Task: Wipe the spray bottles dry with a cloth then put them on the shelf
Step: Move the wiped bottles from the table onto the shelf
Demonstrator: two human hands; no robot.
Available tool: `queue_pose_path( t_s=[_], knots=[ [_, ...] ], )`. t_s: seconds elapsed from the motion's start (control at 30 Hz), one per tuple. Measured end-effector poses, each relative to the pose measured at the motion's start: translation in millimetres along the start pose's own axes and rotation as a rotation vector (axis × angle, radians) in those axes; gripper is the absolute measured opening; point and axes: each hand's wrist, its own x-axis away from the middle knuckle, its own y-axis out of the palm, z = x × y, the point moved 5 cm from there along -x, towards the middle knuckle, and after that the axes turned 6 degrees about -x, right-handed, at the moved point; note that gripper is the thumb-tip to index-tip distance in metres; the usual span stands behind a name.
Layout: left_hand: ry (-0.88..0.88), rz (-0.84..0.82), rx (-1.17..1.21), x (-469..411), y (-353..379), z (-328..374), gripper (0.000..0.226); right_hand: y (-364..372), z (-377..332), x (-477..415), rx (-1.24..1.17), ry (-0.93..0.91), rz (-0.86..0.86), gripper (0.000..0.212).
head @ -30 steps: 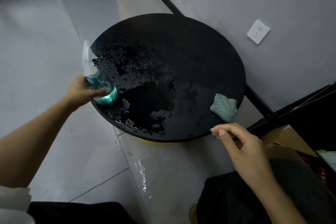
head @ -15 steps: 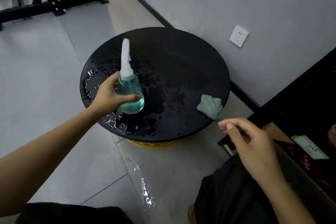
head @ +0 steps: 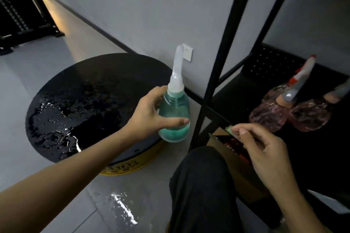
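The left hand grips the teal spray bottle upright in mid-air, between the wet worktop and the shelf on the right. The right hand hangs loosely curled, apparently empty. No cloth shows, so the bottle may get shelved wet, slip, or clip the pink bottles.

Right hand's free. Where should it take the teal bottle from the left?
Probably the neck just below the white sprayer, coming from the right. The teal bottle is upright, the neck narrow and bare; the left hand wraps the round body's left and front.
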Motion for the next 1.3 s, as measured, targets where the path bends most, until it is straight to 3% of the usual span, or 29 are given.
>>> queue_pose_path(
  t_s=[0.23, 0.53, 0.9, 1.3],
  knots=[
    [0.140, -0.113, 0.036, -18.8, 93.8, 73.8, 0.065, -81.9, 15.5, 11.2, 0.055, 0.021, 0.153, 0.022],
    [0.233, -0.269, 0.111, -26.8, 213.9, 129.0, 0.078, -158.1, 47.5, 32.9, 0.068, 0.079, 0.341, 0.023],
    [0.185, -0.293, -0.012, -49.4, 303.6, 114.7, 0.081, -182.7, 73.7, 41.5, 0.060, 0.119, 0.367, 0.025],
    [0.127, -0.334, 0.013, -65.8, 317.5, 98.6, 0.073, -179.0, 84.8, 40.4, 0.046, 0.146, 0.345, 0.024]
  ],
)
